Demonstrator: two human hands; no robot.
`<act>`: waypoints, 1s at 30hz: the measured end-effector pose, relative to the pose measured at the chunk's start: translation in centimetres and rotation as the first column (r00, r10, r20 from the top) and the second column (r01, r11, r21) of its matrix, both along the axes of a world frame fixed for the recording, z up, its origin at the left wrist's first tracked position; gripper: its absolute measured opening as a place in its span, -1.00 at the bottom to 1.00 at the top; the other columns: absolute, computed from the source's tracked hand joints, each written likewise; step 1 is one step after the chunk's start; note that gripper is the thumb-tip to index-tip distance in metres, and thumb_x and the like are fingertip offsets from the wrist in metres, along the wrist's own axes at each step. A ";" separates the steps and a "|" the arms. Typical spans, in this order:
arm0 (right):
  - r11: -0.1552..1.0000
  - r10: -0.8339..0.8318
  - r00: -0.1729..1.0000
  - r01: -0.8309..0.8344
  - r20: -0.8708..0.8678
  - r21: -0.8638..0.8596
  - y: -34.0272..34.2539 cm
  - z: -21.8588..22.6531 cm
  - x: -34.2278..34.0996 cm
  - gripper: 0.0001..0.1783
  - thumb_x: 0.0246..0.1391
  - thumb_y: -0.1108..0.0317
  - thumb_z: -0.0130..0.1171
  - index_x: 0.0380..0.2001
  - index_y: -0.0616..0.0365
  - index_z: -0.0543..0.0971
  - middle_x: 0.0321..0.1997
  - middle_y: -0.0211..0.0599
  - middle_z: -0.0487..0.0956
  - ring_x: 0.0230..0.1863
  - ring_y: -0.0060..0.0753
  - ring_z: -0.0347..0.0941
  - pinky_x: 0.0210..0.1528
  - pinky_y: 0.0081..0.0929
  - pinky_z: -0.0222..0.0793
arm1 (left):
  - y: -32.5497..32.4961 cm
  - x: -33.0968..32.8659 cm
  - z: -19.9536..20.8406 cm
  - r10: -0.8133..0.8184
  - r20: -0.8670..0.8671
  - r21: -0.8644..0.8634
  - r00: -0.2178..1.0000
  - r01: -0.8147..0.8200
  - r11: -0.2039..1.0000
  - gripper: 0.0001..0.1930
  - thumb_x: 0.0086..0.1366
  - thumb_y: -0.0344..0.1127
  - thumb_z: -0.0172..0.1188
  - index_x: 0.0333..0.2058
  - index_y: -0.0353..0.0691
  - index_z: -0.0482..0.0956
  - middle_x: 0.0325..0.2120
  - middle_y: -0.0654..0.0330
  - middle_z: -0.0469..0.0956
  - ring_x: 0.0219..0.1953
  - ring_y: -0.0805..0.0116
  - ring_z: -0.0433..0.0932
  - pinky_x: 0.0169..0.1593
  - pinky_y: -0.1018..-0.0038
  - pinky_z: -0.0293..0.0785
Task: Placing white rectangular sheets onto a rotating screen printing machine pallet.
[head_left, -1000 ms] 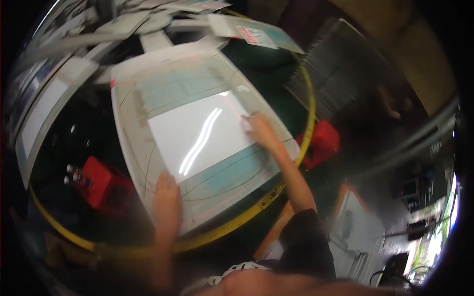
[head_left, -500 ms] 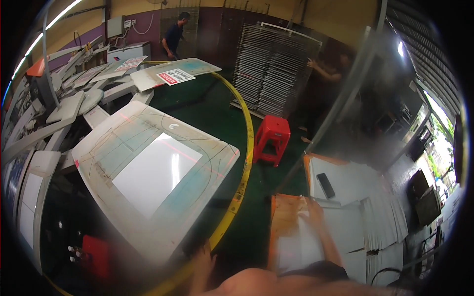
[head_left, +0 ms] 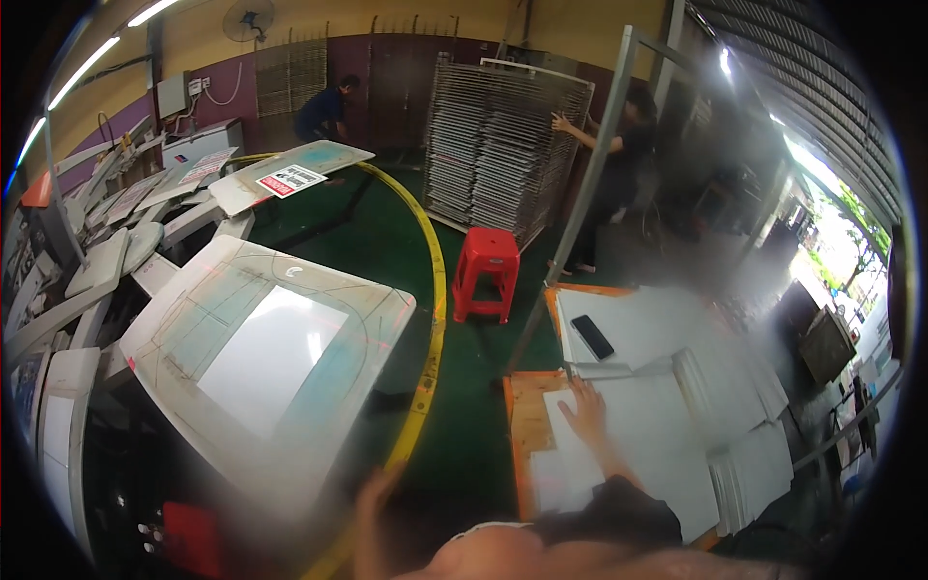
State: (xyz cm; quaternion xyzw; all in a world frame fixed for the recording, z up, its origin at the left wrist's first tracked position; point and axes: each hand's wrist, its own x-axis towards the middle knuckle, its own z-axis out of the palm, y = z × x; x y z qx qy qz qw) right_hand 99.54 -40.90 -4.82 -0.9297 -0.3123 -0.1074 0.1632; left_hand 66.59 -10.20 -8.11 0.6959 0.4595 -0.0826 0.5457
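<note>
My right hand [head_left: 586,418] lies with its fingers spread on a white sheet [head_left: 638,454] at the wooden table [head_left: 527,425] to my right. Several more white sheets [head_left: 720,367] are stacked and fanned beyond it. Low in the middle, my left hand [head_left: 375,486] hangs near the yellow ring rail [head_left: 418,416]. It is blurred, so I cannot make out its fingers. In front of me to the left is a large rounded platen [head_left: 184,387], with a white sheet [head_left: 275,353] lying flat on its stained, line-marked surface.
A black phone [head_left: 592,337] rests on the far sheets. A red stool [head_left: 486,275] stands beyond the rail, before a tall drying rack [head_left: 498,145]. One person [head_left: 628,135] touches the rack; another [head_left: 329,114] bends at the back. A printed sign [head_left: 290,180] lies on a farther platen [head_left: 329,155].
My view has turned right. My right hand has moved from the table's left edge onto the white sheets, its fingers now spread. The person at the back has bent lower.
</note>
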 end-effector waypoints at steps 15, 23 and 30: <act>1.000 -0.014 1.000 0.015 0.027 -0.017 0.4 0.1 -0.1 -0.34 0.08 -0.14 0.00 0.09 0.13 0.37 0.36 -0.32 0.13 0.35 -0.14 0.00 0.29 0.02 -0.10 | -0.1 -0.3 -0.2 -0.007 0.022 0.093 1.000 0.005 0.996 -0.27 0.14 0.31 0.02 -0.37 -0.46 0.55 -0.62 0.01 0.57 -0.52 0.17 0.62 -0.40 0.31 0.48; 0.999 -0.035 0.999 0.036 0.021 -0.040 0.2 -0.2 0.0 -0.33 0.09 -0.15 -0.02 0.10 0.13 0.38 0.37 -0.35 0.11 0.35 -0.16 0.00 0.30 0.00 -0.11 | 0.3 0.2 -0.6 -0.020 -0.026 0.109 0.999 0.023 0.994 -0.28 0.17 0.31 -0.02 -0.45 -0.43 0.58 -0.67 0.04 0.56 -0.54 0.17 0.61 -0.40 0.33 0.48; 0.996 0.052 0.993 -0.059 0.108 0.062 1.2 0.4 -0.6 -0.44 0.06 0.02 0.10 0.05 0.12 0.41 0.26 -0.15 0.24 0.26 -0.12 0.13 0.24 0.02 -0.01 | 0.9 -0.8 -4.3 0.033 0.010 0.139 0.999 -0.034 0.990 -0.28 0.17 0.29 0.02 -0.38 -0.47 0.56 -0.63 0.01 0.57 -0.54 0.16 0.61 -0.42 0.34 0.48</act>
